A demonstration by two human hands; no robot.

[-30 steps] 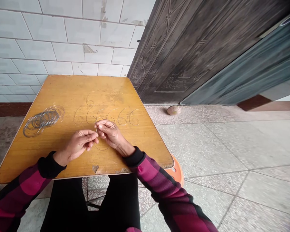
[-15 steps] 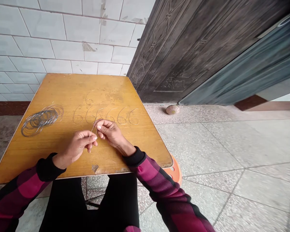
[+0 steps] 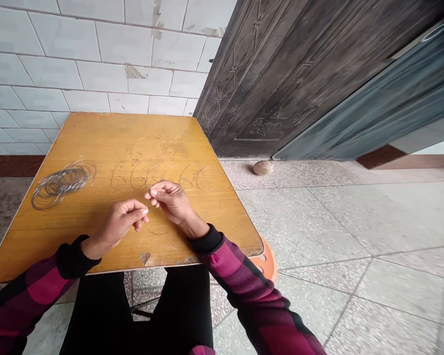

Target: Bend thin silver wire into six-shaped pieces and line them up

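My left hand [image 3: 124, 222] is pinched at thumb and forefinger just above the middle of the yellow wooden table [image 3: 96, 138]. My right hand [image 3: 169, 199] is pinched close by, its fingertips pointing at the left hand. A thin silver wire piece [image 3: 157, 231] curves on the tabletop below them and seems to run up into both pinches, though it is hard to see there. Several wire figures shaped like sixes [image 3: 161, 177] lie in a row beyond the hands. Further left, out of reach of neither hand's fingertips, sits a loose bundle of wire rings [image 3: 61, 183].
The table's front edge has a chipped patch [image 3: 145, 257]. An orange plastic stool [image 3: 268, 261] shows beyond its right corner. A dark wooden door [image 3: 281, 84] and a tiled wall [image 3: 96, 59] stand behind. A small ball [image 3: 263, 168] lies on the speckled stone floor.
My right hand has shifted slightly right and nearer the table's far side, and the wire between my fingertips shows less. The view has drifted a little, and the wire rings and sixes have not moved.
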